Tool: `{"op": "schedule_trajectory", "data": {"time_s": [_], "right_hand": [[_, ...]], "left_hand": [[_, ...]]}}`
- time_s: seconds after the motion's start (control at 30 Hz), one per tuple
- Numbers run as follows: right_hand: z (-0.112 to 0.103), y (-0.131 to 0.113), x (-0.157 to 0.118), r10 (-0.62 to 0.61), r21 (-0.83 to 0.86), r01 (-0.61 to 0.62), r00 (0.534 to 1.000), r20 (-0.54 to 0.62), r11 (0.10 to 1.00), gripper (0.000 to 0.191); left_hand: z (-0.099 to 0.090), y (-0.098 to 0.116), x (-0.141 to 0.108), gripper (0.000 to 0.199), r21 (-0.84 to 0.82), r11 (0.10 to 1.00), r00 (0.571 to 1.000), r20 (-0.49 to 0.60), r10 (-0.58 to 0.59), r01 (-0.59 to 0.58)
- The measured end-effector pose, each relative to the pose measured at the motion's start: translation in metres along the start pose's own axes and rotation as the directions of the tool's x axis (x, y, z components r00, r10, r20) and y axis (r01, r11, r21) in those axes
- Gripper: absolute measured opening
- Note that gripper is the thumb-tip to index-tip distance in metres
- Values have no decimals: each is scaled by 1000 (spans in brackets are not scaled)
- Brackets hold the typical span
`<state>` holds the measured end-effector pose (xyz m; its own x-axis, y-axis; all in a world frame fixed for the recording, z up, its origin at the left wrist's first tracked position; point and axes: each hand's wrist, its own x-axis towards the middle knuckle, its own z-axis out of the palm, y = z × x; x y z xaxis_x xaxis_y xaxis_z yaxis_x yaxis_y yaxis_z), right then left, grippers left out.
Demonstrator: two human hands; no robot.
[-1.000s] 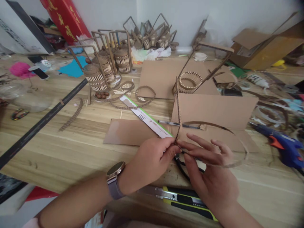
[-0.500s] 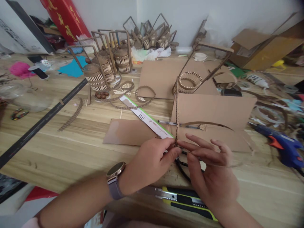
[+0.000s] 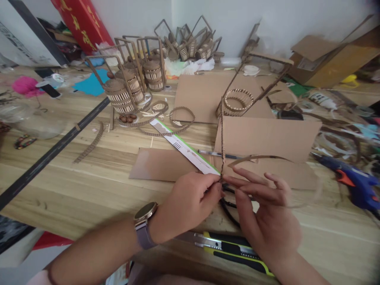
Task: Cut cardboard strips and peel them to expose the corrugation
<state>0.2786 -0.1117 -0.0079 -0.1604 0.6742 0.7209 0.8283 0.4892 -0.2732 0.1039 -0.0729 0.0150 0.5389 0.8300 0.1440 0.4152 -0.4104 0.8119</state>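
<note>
Beyond the cutter (image 3: 234, 250), my left hand (image 3: 188, 204) had its fingers pinched on the brown strip (image 3: 223, 146) above the worktop (image 3: 65, 186); my right hand (image 3: 268, 221) curled beside it, its grip unclear. The strip's dark-edged length looked worked; the blurred loop (image 3: 317, 194) seemed unfinished. My fingertips hid where they met. Farther off stood an open basket (image 3: 236, 112).

Head-high, forward-down over the hands (image 3: 228, 209)
</note>
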Motion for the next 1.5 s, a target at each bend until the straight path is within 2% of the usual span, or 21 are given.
{"op": "schedule_trajectory", "data": {"time_s": [0.13, 0.27, 0.43, 0.57, 0.77, 1.1, 1.27, 1.5], "right_hand": [[0, 1, 0, 14, 27, -13, 1000, -22, 1000, 12], [1, -1, 0, 19, 61, -16, 999, -36, 998, 13], [3, -3, 0, -1, -2, 1, 1000, -27, 1000, 8], [4, -2, 2, -20, -20, 19, 999, -30, 1000, 12], [1, -2, 0, 19, 28, -18, 1000, -25, 999, 12], [3, -4, 2, -17, -11, 17, 999, -30, 1000, 10], [2, -3, 3, -46, -53, 45, 999, -18, 998, 9], [-2, -2, 0, -2, 29, 2, 1000, 4, 1000, 11]], "left_hand": [[-1, 1, 1, 24, -7, 1000, 1000, 17, 8, -8], [-2, 1, 1, 24, -67, 997, 998, 43, -36, 39], [-3, 3, 2, 27, -79, 994, 996, 49, -72, 76], [-2, 2, 0, 26, -51, 997, 998, 21, -60, 61], [-1, 0, 0, 23, -4, 1000, 1000, 4, -4, 4], [-3, 2, 2, 22, -43, 996, 994, 68, -80, 83], [-2, 0, 1, 23, -39, 998, 997, 51, -56, 58], [-2, 0, 1, 22, -6, 1000, 998, 52, -29, 30]]}}
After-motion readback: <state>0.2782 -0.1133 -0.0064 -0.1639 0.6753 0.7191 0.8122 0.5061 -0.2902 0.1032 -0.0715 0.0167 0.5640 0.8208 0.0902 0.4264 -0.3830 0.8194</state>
